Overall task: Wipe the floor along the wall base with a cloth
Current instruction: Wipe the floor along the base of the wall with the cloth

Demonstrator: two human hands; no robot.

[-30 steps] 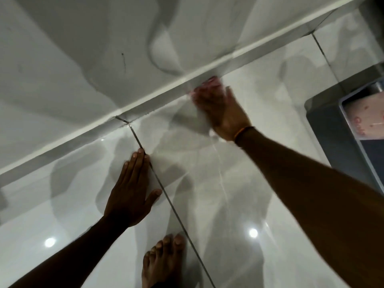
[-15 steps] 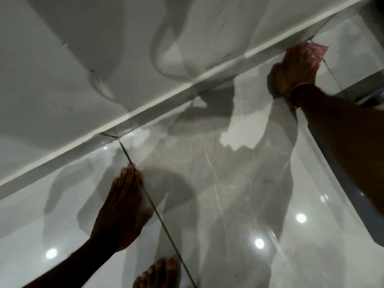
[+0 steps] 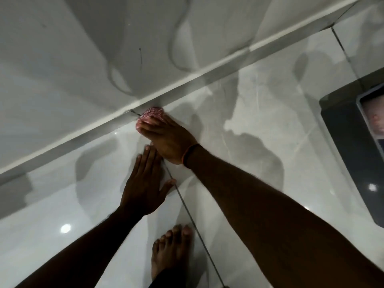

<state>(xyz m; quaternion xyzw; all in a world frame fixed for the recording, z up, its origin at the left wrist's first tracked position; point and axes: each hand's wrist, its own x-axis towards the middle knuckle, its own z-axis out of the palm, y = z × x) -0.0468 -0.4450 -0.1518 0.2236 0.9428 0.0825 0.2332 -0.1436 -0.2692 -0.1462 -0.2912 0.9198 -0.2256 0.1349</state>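
Glossy pale floor point(image 3: 239, 129) fills the view, meeting the white wall point(image 3: 72, 65) along a grey wall base point(image 3: 207, 80) that runs diagonally across. Dark object point(image 3: 345, 142) sits at the right edge, well apart from the action. Left hand point(image 3: 145, 183) is planted flat on the tile, fingers stretched out and close together, thumb splayed at the grout line point(image 3: 187, 206). Right hand point(image 3: 166, 136) presses down near the base, fingers together over the red-and-white cloth point(image 3: 152, 114), which is bunched right against the wall base. One bare foot point(image 3: 169, 250) rests below.
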